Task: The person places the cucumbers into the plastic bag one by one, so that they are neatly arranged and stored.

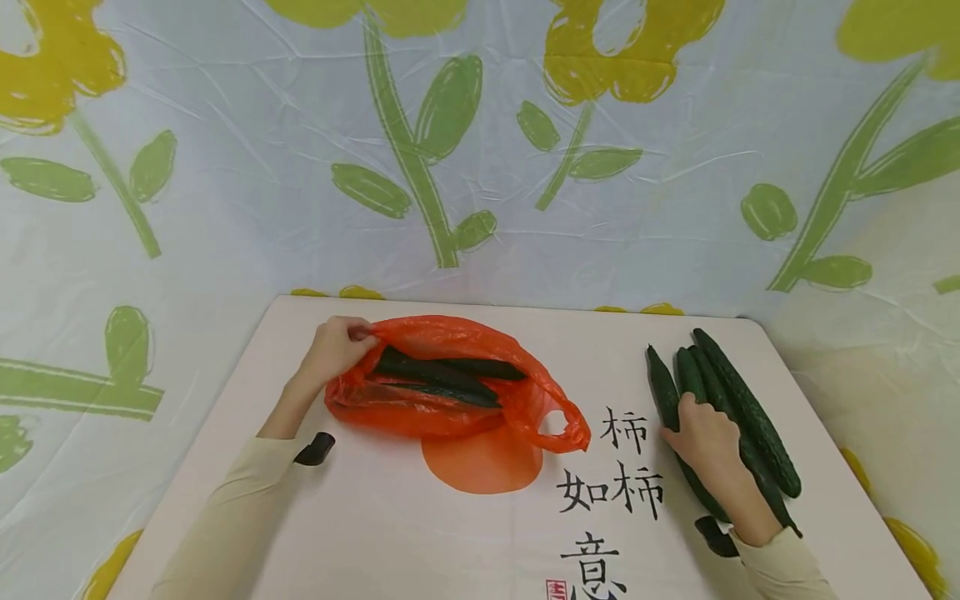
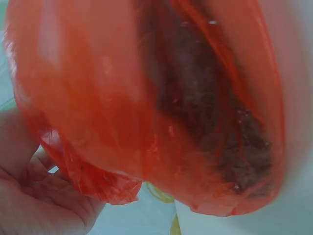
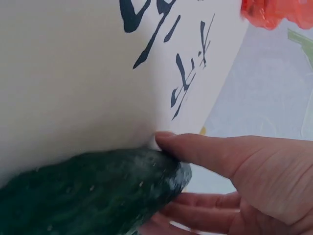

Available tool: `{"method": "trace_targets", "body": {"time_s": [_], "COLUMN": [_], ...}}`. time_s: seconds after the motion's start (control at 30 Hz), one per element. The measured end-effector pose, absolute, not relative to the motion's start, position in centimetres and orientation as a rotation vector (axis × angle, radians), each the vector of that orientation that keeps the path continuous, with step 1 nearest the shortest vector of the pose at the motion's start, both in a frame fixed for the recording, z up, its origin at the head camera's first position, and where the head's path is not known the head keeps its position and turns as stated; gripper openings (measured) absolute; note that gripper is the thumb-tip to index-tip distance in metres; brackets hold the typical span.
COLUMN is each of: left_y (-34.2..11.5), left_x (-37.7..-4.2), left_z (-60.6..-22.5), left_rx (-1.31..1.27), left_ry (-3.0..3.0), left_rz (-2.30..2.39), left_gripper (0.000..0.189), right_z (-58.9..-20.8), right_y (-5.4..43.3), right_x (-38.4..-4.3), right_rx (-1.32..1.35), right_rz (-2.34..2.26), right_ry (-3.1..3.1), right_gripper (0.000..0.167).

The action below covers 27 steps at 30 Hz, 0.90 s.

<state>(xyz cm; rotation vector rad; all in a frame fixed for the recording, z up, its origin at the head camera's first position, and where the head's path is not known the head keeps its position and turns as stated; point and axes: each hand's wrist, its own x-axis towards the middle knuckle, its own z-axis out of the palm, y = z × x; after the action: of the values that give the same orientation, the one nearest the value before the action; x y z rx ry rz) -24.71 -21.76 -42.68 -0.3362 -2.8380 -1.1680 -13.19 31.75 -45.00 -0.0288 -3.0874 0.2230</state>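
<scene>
A red plastic bag (image 1: pixel 420 421) lies on its side on the table, its mouth gaping. Dark green cucumbers (image 1: pixel 438 375) show inside it, and through its thin film in the left wrist view. My left hand (image 1: pixel 339 346) pinches the bag's rim at the upper left corner. On the right, several cucumbers (image 1: pixel 750 408) lie side by side, slanting toward me. Over them, my right hand (image 1: pixel 705 437) grips one cucumber (image 3: pixel 98 188), thumb on one side and fingers on the other in the right wrist view. Part of that cucumber is hidden beneath the hand in the head view.
The pale table top (image 1: pixel 360 533) carries black written characters (image 1: pixel 626 492) and an orange printed circle (image 1: pixel 483 467) between the hands. Black wrist straps show beside both sleeves. A flower-patterned sheet (image 1: pixel 285 208) hangs behind the table's far edge.
</scene>
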Motion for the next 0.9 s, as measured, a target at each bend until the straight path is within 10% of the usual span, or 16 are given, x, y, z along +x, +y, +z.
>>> {"method": "trace_targets", "body": {"time_s": [0.9], "left_y": [-21.7], "left_x": [-24.3], "left_z": [-40.4], "left_rx": [-0.549], "left_ry": [-2.878], "left_rz": [-1.167], "left_gripper": [0.021], "right_z": [-44.0], "right_y": [32.7], "right_x": [-13.3], "right_rx": [0.194], "right_rz": [0.788], "right_ry": [-2.971], "right_gripper": [0.054]}}
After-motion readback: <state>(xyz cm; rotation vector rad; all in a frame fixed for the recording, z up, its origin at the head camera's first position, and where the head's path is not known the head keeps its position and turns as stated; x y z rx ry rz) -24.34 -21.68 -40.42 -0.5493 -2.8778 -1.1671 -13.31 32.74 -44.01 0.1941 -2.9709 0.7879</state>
